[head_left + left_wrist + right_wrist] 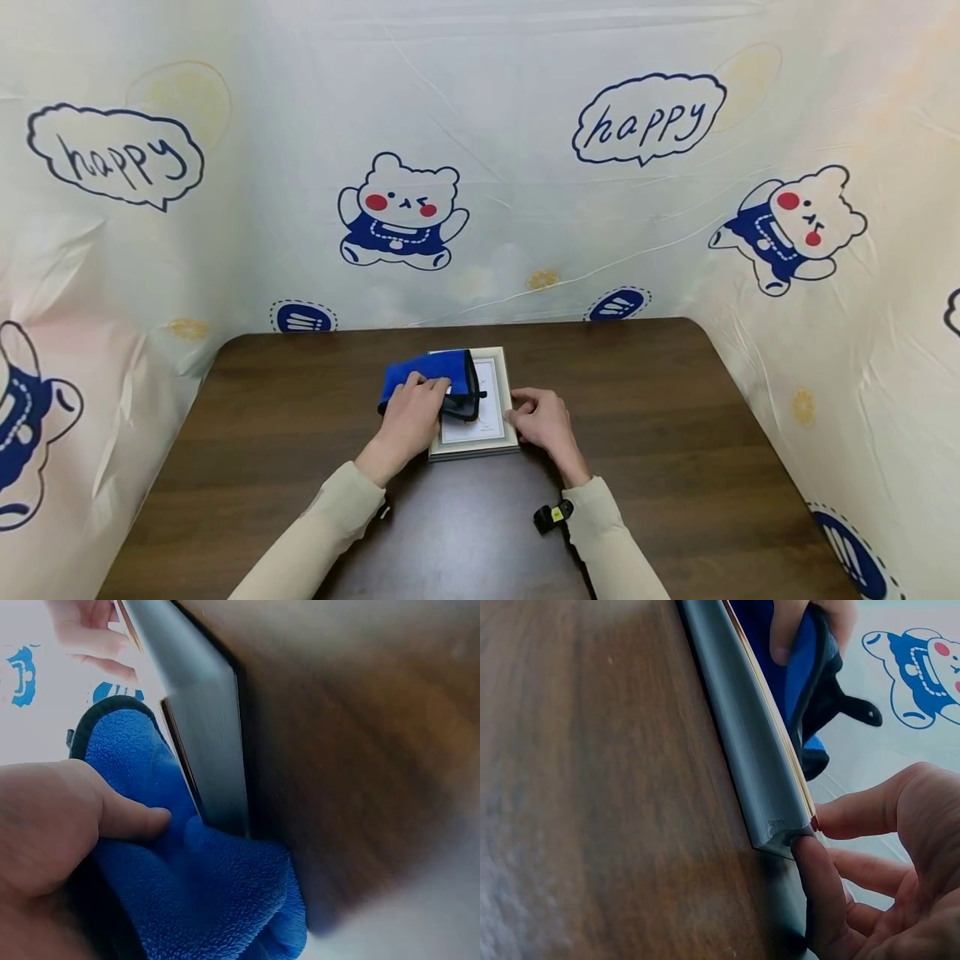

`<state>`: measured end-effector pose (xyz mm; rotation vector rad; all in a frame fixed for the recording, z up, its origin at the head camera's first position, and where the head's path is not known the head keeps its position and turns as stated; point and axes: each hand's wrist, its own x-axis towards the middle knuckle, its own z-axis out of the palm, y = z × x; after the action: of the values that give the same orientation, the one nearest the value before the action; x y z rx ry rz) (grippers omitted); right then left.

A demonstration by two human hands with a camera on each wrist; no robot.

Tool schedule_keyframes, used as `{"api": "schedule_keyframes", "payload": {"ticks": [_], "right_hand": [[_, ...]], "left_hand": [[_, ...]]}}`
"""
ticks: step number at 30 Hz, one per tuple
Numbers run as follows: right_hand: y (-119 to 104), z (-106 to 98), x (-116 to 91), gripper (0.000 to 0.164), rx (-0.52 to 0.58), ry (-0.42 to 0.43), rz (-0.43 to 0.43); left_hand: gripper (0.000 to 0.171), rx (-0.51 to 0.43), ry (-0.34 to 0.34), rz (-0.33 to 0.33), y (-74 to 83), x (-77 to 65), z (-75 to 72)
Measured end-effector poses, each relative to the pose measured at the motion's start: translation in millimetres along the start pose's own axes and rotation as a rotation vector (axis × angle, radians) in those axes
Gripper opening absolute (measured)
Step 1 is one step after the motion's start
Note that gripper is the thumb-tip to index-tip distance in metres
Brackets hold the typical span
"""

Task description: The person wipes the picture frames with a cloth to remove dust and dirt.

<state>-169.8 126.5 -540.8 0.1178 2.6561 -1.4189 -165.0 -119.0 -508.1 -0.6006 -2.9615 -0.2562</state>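
A picture frame (492, 417) with a pale border and thick grey sides lies on the table, a printed sheet behind its front. Blue plush cloth (426, 370) with black edging covers the left part of the frame. My left hand (408, 414) holds this cloth; in the left wrist view, the thumb presses on it and folds hang past the frame's grey side (206, 742). At the frame's right side is my right hand (546, 422). The right wrist view shows its thumb and a finger pinching the frame's edge near a corner.
The dark wooden table (645, 500) stretches around the frame, its far edge meeting a pale curtain (517, 225) printed with bears and the word happy. Curtain folds also stand at the left and right. A black strap device (552, 517) sits at my right wrist.
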Motion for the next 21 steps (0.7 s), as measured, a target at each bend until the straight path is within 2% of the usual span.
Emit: {"api": "schedule_keyframes", "payload": {"ticks": [14,21], "right_hand": [[0,0,1,0.039,0.0,-0.004,-0.006],[1,-1,1,0.039,0.001,-0.001,-0.013]], "left_hand": [[0.046,-0.004,0.093,0.084,10.0,-36.3,0.2],[0.047,-0.04,0.123,0.108,16.0,-50.3,-2.2]]}}
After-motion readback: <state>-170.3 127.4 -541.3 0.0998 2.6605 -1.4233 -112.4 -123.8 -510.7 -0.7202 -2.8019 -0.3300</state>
